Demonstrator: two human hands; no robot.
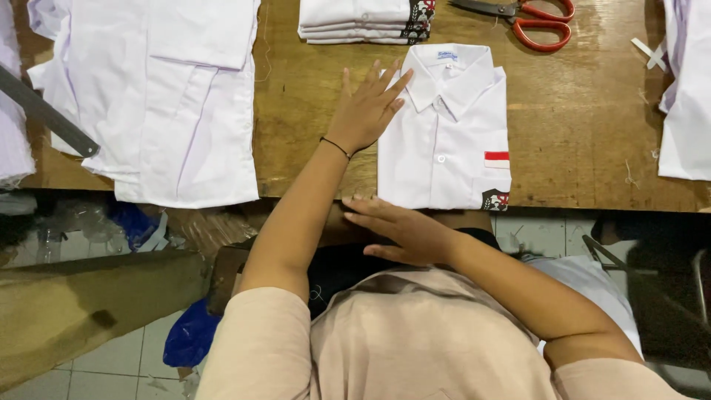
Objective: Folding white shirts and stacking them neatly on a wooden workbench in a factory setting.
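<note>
A folded white collared shirt [452,141] with a red-and-white patch and a dark badge on its pocket lies on the wooden table [578,118] near the front edge. My left hand [366,107] lies flat, fingers spread, against the shirt's upper left side; a thin black band circles the wrist. My right hand [404,230] hovers with fingers extended just below the table's front edge, by the shirt's lower left corner. Neither hand holds anything.
A pile of unfolded white shirts [170,96] covers the left of the table, with a metal ruler [44,111] beside it. A stack of folded shirts [363,21] and red-handled scissors [529,18] lie at the back. More white cloth [685,89] at the right.
</note>
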